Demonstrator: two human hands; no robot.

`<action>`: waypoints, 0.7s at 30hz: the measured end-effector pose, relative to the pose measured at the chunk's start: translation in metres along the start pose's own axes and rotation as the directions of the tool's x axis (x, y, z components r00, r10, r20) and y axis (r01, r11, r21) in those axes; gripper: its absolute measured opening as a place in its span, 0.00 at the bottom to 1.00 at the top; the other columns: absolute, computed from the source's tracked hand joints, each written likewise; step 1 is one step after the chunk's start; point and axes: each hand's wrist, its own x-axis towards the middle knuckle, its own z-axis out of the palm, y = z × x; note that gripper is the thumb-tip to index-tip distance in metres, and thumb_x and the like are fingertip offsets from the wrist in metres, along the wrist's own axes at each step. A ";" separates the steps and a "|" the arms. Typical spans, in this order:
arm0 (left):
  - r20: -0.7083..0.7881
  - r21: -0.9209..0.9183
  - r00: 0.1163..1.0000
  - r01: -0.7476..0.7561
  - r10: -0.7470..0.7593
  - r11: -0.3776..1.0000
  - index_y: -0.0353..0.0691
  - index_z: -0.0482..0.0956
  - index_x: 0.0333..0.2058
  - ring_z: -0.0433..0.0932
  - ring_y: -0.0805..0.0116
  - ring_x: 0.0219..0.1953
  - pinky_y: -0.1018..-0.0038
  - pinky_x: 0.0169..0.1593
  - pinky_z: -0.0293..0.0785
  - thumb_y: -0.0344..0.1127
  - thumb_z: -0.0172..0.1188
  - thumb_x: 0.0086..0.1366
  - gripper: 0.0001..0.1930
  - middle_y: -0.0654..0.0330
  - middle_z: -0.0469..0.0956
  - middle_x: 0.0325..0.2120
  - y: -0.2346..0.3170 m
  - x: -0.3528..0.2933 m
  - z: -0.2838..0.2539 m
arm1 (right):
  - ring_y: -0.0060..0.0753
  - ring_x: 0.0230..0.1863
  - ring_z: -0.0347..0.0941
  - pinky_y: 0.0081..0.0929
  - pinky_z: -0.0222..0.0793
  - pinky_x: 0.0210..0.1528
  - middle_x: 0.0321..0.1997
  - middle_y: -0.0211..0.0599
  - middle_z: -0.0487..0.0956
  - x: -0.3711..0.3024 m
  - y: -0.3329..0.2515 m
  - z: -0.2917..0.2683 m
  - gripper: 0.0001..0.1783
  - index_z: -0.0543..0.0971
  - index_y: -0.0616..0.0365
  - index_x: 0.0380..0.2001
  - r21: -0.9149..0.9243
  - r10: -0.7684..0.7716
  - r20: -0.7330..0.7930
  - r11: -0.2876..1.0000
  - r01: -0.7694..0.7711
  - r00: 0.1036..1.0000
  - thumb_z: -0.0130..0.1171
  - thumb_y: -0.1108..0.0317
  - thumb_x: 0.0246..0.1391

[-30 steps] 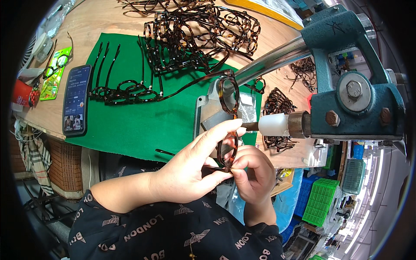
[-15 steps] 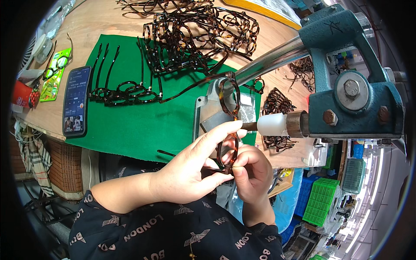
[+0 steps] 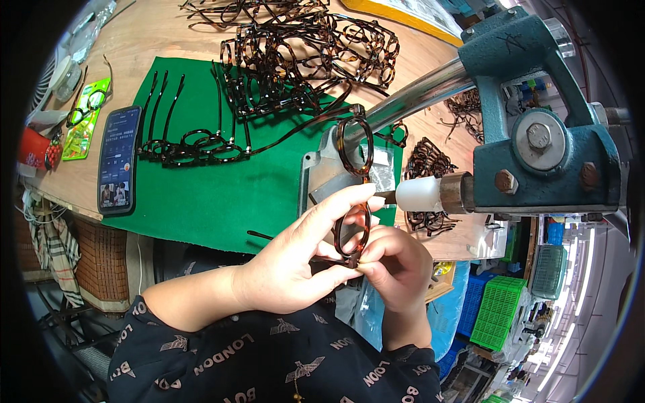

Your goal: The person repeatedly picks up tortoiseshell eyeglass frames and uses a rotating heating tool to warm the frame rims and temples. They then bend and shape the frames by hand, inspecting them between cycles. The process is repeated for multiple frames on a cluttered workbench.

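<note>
A dark tortoiseshell eyeglass frame [image 3: 368, 164] is held upright on its side, one round rim above the other. My left hand [image 3: 302, 252] is closed on it, fingers at the bridge and thumb near the lower end. The thumb and fingers of my right hand [image 3: 396, 265] pinch the lower rim's end, by the hinge. One temple stretches from the top end toward the far left over the green cloth [image 3: 201, 201]. Just right of the bridge is the white plastic sleeve [image 3: 418, 195] of a green metal press [image 3: 547, 168]; my left fingertips partly hide its tip.
A heap of tortoiseshell frames [image 3: 289, 60] lies at the back, and several more frames [image 3: 195, 148] rest on the cloth. A phone [image 3: 119, 161] lies at left, beside a lime-green packet [image 3: 86, 124]. Another pile of frames [image 3: 428, 174] sits behind the sleeve. Green crates [image 3: 497, 312] stand at lower right.
My right hand has shifted slightly right and down at the frame's lower end. The eyeglass frame and my left hand have barely moved. The phone's screen looks different.
</note>
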 end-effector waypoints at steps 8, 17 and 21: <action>-0.032 -0.089 0.992 -0.123 0.121 0.988 0.42 0.40 0.62 0.54 0.60 0.62 0.72 0.52 0.70 0.12 0.52 0.51 0.43 0.49 0.52 0.59 0.007 0.012 0.012 | 0.27 0.40 0.70 0.23 0.66 0.43 0.36 0.37 0.74 -0.002 0.004 0.001 0.07 0.73 0.64 0.30 0.502 0.092 -0.053 0.863 -0.053 0.994 0.54 0.85 0.46; -0.202 -0.216 0.946 -0.295 0.253 0.931 0.44 0.43 0.62 0.53 0.64 0.62 0.74 0.48 0.72 0.13 0.54 0.52 0.42 0.55 0.53 0.60 -0.003 0.051 0.032 | 0.36 0.46 0.68 0.34 0.63 0.52 0.42 0.46 0.73 -0.004 -0.015 -0.009 0.06 0.70 0.63 0.35 0.162 -0.112 -0.354 0.970 0.179 0.928 0.52 0.74 0.54; -0.187 -0.172 0.956 -0.259 0.226 0.951 0.46 0.40 0.62 0.53 0.66 0.62 0.75 0.48 0.70 0.12 0.53 0.51 0.45 0.57 0.52 0.59 0.002 0.061 0.034 | 0.40 0.44 0.69 0.38 0.66 0.49 0.39 0.46 0.74 0.003 -0.036 -0.036 0.08 0.70 0.62 0.35 -0.096 -0.378 -0.405 0.923 0.372 0.832 0.52 0.72 0.51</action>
